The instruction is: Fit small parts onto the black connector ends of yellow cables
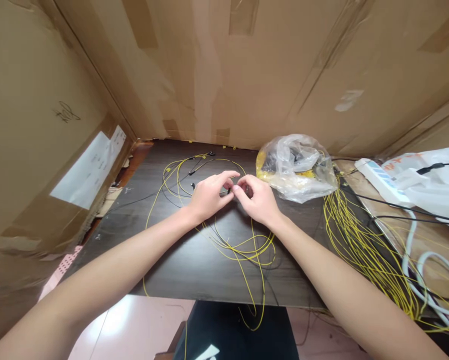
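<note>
My left hand (212, 194) and my right hand (257, 199) meet over the middle of the dark table. Fingertips of both are pinched close together around a small black piece (229, 190), mostly hidden by the fingers. It looks like a connector on a thin wire, though its exact kind does not show. Loops of thin yellow wire (243, 254) spread beneath and around my hands, some hanging over the front edge. Black wire ends (192, 172) with small dark tips lie just beyond my left hand.
A clear plastic bag (295, 167) with yellow and black contents stands behind my right hand. A thick bundle of yellow wires (354, 240) runs along the right. Beyond it are a white power strip (382, 181) and white cable (410, 245). Cardboard walls (209, 75) enclose the back and left.
</note>
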Tool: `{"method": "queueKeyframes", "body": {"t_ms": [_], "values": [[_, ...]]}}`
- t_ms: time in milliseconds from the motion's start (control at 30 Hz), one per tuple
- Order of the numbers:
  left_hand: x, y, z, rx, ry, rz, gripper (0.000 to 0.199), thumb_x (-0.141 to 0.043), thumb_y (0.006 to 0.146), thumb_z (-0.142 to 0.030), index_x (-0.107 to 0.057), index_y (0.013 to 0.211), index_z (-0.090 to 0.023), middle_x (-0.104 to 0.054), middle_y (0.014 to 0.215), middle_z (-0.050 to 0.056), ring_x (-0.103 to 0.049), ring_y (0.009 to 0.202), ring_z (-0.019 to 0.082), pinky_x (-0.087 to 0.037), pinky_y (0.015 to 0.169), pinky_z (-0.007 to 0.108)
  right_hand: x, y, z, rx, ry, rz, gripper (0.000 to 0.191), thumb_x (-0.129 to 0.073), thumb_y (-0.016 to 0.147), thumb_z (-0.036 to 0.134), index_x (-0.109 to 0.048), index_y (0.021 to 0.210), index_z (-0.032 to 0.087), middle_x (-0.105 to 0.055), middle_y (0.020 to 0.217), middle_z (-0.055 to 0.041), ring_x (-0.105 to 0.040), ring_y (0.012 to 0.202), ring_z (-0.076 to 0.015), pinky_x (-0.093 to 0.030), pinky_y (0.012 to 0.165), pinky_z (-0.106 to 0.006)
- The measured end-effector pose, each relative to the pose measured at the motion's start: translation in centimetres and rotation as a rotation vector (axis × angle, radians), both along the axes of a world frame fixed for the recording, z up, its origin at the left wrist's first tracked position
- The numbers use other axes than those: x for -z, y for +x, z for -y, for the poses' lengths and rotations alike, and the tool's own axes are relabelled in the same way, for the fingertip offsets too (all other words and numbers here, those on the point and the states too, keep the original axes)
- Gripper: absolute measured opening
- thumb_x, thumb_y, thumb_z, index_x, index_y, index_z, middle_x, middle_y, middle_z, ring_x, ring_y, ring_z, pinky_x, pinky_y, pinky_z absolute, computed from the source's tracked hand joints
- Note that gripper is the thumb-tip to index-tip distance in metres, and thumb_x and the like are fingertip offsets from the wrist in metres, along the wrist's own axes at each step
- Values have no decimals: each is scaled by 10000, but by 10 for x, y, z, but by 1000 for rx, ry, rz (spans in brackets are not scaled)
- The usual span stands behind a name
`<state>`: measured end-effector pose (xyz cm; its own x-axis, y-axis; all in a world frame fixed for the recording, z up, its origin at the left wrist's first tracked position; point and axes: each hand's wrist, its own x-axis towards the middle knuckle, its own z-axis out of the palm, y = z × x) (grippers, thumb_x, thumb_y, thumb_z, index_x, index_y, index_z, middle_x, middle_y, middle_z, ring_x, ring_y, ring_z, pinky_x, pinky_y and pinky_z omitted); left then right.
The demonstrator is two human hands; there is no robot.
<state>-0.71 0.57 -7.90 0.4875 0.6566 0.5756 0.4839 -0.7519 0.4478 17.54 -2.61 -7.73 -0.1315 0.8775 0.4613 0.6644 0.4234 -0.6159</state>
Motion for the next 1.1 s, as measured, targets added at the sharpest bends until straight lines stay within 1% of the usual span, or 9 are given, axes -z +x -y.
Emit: {"method": "queueKeyframes", "body": {"t_ms": [100,233,467,533,633,800,900,1000,1100], "values": [[3,0,0,3,51,-9,437,-677,901,-136,-586,1317,-239,-747,966,-2,-683,854,155,-546,792,275,3,-1,2,-67,-40,42,197,-551,946,328,-615,803,208,-637,738,-19,-565,710,-189,-379,717,-332],[5,1,-2,51,87,10,423,-663,913,-130,-582,1318,-227,-720,957,9,-670,860,153,-556,808,282,4,-3,1,-80,-82,-14,161,-542,921,267,-616,792,207,-625,713,-9,-554,684,-179,-381,702,-320],[-1,-4,-5,185,30,89,332,-648,912,-147,-614,1241,-172,-680,1001,47,-640,824,136,-571,739,255,2,-6,1,-62,-61,-137,199,-502,937,248,-553,748,212,-590,727,-13,-533,677,-173,-398,666,-311],[-3,-6,-7,176,30,83,255,-620,923,-147,-654,1174,-170,-699,1024,60,-658,856,147,-580,745,265,1,-6,1,-47,-48,-160,221,-485,966,271,-540,760,216,-591,748,-17,-537,693,-174,-408,675,-313],[-3,-6,-8,146,-7,88,187,-597,935,-151,-699,1090,-171,-731,990,51,-681,820,141,-588,727,262,-1,-6,1,-48,-26,-182,229,-477,991,298,-543,787,216,-602,783,-24,-539,707,-175,-421,684,-313],[0,-2,-8,116,-101,127,155,-623,956,-218,-721,1066,-170,-755,916,38,-697,780,141,-586,688,250,1,-5,0,-50,-39,-171,219,-486,992,308,-555,806,215,-590,782,-26,-533,704,-177,-413,665,-311],[0,-1,-8,79,-69,110,141,-632,954,-219,-736,1039,-175,-754,915,42,-691,815,158,-562,654,252,2,-4,-1,-58,-55,-177,205,-501,985,310,-572,819,214,-599,788,-28,-538,700,-177,-416,662,-312],[1,-1,-7,29,10,70,149,-637,950,-209,-749,1044,-181,-756,951,51,-680,869,184,-554,688,284,2,-4,-1,-48,-43,-195,198,-510,981,317,-586,832,211,-603,793,-29,-548,703,-177,-428,671,-313],[1,-1,-7,6,22,42,154,-650,953,-215,-757,1060,-188,-755,900,35,-676,808,179,-549,715,303,3,-5,-1,-24,-37,-198,187,-523,974,320,-605,845,213,-631,807,-37,-563,703,-181,-441,667,-313]]}}
